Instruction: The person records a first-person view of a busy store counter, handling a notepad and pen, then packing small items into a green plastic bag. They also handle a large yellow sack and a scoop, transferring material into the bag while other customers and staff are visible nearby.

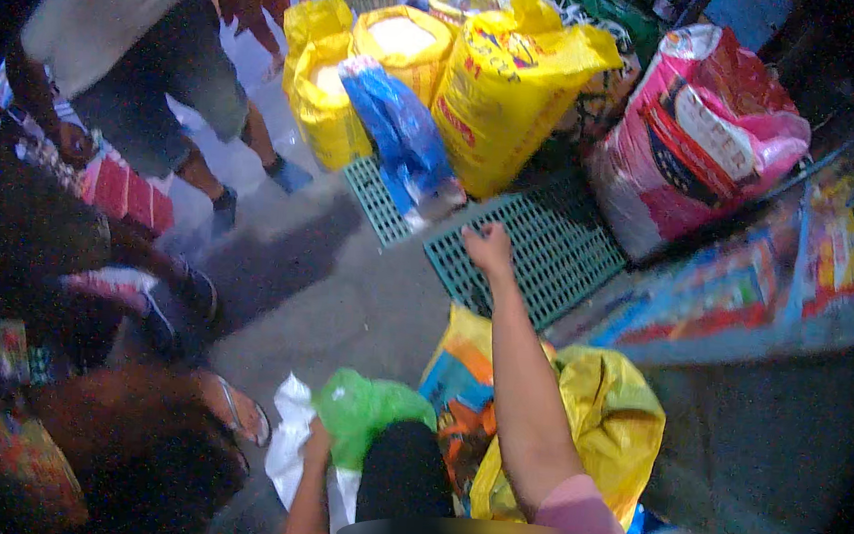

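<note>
My right hand (487, 246) reaches out over a green plastic grate (548, 254), its fingers curled; whether anything is between them is not plain. My left hand (317, 439) is low in the view, against a green plastic bag (378, 414) and a white sack (290, 422); its fingers are largely hidden, so its grip cannot be told. Beneath my right forearm lie a yellow woven sack (611, 417) and an orange and blue printed sack (465, 353). Beyond my right hand a blue plastic sack (400, 129) leans on a tall yellow sack (492, 106).
Two open yellow sacks (405, 62) with white contents stand at the back. A pink printed sack (700, 138) stands at the right, above colourful printed packaging (741, 284). People stand at the left, one sandalled foot (243, 407) near my left hand. A smaller grate (378, 195) lies on the floor.
</note>
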The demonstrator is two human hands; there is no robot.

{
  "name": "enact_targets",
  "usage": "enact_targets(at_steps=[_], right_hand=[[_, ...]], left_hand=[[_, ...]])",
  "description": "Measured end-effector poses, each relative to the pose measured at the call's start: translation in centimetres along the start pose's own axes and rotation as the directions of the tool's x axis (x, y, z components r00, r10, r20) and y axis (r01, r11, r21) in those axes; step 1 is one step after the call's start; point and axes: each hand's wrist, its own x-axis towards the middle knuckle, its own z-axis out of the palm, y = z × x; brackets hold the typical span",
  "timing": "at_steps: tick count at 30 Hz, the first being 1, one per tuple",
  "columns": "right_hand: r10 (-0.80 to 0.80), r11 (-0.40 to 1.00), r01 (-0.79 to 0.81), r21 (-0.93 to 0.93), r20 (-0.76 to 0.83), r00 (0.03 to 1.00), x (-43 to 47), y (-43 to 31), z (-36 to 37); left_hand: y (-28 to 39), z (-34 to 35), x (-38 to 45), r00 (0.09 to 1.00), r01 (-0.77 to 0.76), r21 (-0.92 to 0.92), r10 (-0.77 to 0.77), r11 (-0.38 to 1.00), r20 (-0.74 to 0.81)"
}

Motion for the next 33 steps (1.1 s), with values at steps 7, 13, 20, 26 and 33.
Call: enact_targets(at_steps=[7, 13, 20, 26, 33], right_hand=[[-0.2, 0.871, 0.088, -0.484, -0.185, 0.962, 6.1, 7.7, 8.4], [-0.182, 0.845, 0.054, -0.532, -0.19, 0.965, 6.4, 7.1, 8.3], [-0.092, 0.825, 0.018, -0.565, -0.104, 0.99, 6.5, 6.0, 7.2], [-0.089, 0.854, 0.045, -0.519, -0.06, 0.994, 6.7, 6.7, 7.4], [-0.227, 0.862, 0.105, -0.496, -0.193, 0.954, 6.8, 7.4, 7.3]], left_hand=[[11.8, -7.1, 5.5, 0.811, -0.371, -0.808, -0.265, 0.458, -0.522], [23.1, -2.2, 15.3, 0.905, -0.072, -0.525, -0.165, 0.848, -0.391], [36.2, -10.4, 23.0, 0.806, -0.201, -0.301, -0.018, 0.932, -0.592], [64.0, -28.2, 35.0, 0.196, -0.79, 0.118, 0.431, 0.601, -0.881], [88.6, -25.5, 50.9, 0.501, -0.597, 0.523, 0.792, 0.609, -0.35]])
